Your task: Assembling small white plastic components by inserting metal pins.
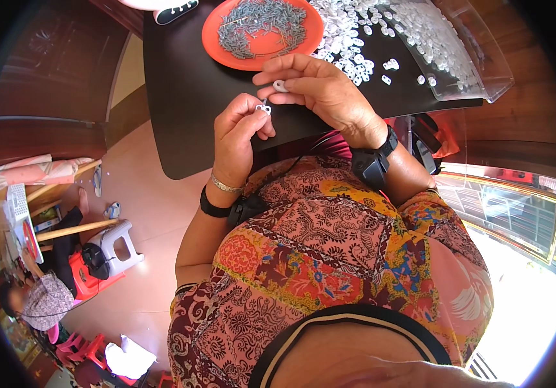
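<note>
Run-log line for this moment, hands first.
left hand: pinching white part, gray screw-like piece protruding | right hand: pinching white rounded piece | orange plate: gray screw-like pieces | black table: loose white pieces

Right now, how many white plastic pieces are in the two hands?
2: a holed white piece in the left hand, and an oval white piece in the right hand. Others could be hidden inside either grip.
</note>
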The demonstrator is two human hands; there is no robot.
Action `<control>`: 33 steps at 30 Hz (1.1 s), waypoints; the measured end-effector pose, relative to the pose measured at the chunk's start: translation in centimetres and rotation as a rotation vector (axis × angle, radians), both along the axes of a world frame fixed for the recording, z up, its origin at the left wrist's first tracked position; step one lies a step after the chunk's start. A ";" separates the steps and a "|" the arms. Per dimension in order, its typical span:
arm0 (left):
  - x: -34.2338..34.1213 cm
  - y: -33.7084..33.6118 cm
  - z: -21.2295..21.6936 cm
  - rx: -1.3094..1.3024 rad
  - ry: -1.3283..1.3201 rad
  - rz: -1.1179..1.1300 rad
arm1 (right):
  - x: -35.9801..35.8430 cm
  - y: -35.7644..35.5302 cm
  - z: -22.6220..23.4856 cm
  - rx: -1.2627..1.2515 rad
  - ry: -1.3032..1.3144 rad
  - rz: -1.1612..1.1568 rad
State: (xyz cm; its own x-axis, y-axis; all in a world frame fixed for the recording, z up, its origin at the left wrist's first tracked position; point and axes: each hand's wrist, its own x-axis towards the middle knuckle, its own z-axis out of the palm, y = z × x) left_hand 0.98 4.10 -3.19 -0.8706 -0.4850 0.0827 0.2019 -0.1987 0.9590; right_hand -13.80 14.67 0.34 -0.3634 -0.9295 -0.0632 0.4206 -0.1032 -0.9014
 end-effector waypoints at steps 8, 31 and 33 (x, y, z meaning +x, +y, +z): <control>0.1 0.2 0.3 -0.011 -0.019 0.002 | 0.5 0.1 -0.7 0.043 0.250 -0.032; 0.3 -0.4 -0.1 0.143 0.113 -0.047 | 0.5 0.6 -0.6 -0.177 0.954 0.061; 0.3 -0.4 0.0 0.124 0.121 -0.067 | 0.6 0.5 -0.7 -0.187 0.949 0.052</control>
